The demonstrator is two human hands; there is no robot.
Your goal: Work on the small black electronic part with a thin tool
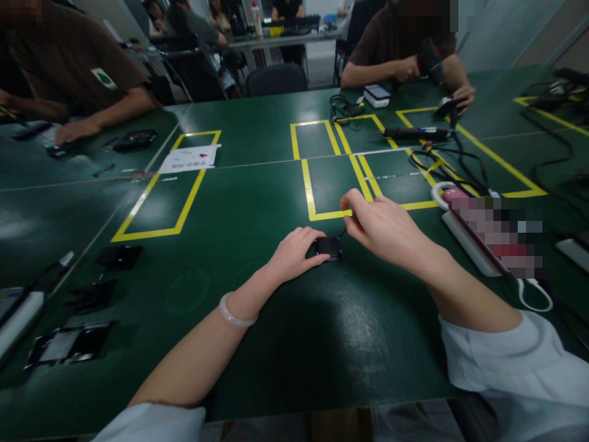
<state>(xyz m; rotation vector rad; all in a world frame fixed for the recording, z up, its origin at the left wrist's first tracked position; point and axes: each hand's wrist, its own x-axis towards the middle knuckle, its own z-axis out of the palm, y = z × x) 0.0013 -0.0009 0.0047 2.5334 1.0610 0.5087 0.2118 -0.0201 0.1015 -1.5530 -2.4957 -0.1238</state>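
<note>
On the green table, my left hand (pixel 297 252) is closed on a small black square part (pixel 328 248), with fingers over its far left edge and the thumb along its near side. My right hand (pixel 380 224) is raised just to the right of it, fingers pinched round a thin dark screwdriver-like tool (pixel 342 234). Its shaft slants down to the part's upper right corner; whether the tip touches is too small to tell. The tool's handle is mostly hidden in my fingers.
Black parts (pixel 119 258) and a metal-and-black frame (pixel 69 344) lie at left. A phone-like object (pixel 492 236) with a strap is by my right forearm. Beyond are cables, a corded tool (pixel 416 133), yellow tape outlines and a paper label (pixel 189 159). Two people work across the table, one holding a power drill (pixel 431 60).
</note>
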